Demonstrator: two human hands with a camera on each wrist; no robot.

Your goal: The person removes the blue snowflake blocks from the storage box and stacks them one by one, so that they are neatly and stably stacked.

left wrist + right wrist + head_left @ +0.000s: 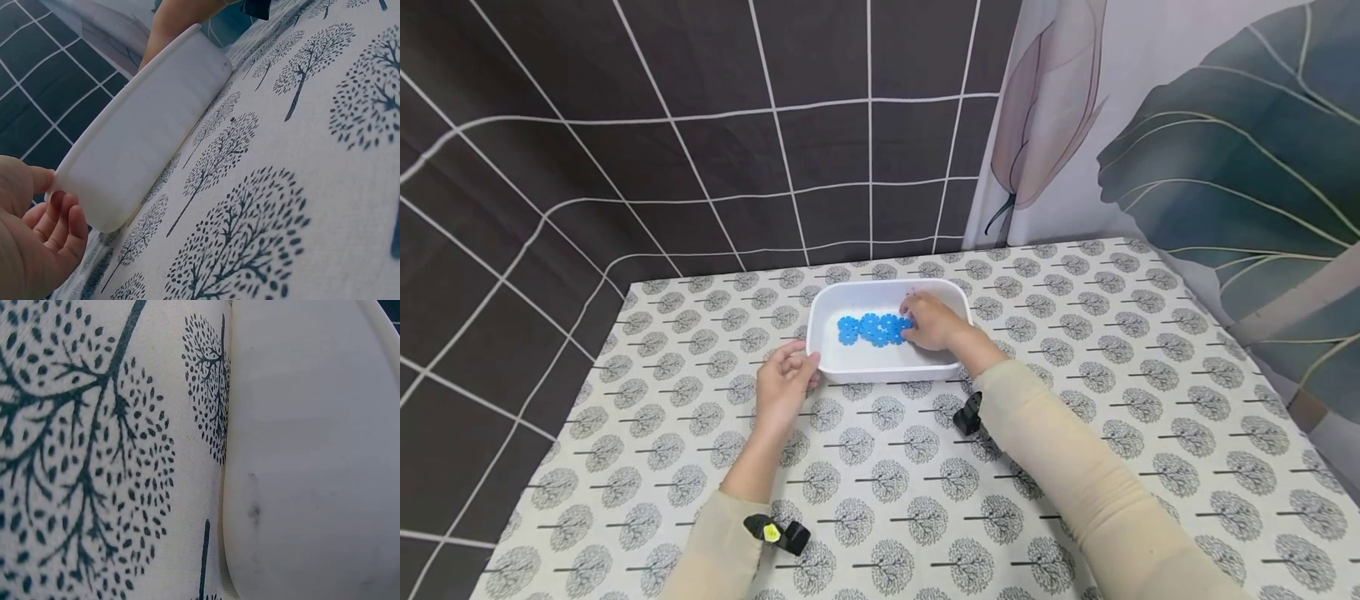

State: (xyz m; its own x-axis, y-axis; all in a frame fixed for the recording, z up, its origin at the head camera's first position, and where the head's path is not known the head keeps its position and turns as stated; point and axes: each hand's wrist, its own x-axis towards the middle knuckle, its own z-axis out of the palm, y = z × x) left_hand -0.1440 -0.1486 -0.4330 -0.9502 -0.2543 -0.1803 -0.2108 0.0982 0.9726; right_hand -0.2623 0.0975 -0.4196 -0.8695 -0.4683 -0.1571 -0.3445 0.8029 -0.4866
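A white rectangular tray (880, 372) holds a cluster of blue flower-shaped pieces (868, 331). My left hand (782, 387) is at the tray's near left corner, thumb on the rim and fingers against the outside; the left wrist view shows this hand (40, 231) touching the end of the tray (137, 131). Inside the tray, my right hand (934, 322) has its curled fingers on the blue pieces at the right end of the cluster, pinching one. The right wrist view shows only the tray's outer wall (312, 450) and the cloth, not the hand.
A white cloth with a tree print (887, 492) covers the table beneath the tray. Behind the table hangs a dark curtain with white grid lines (820, 150), and to the right a pale curtain (1075, 208) with large leaf shapes.
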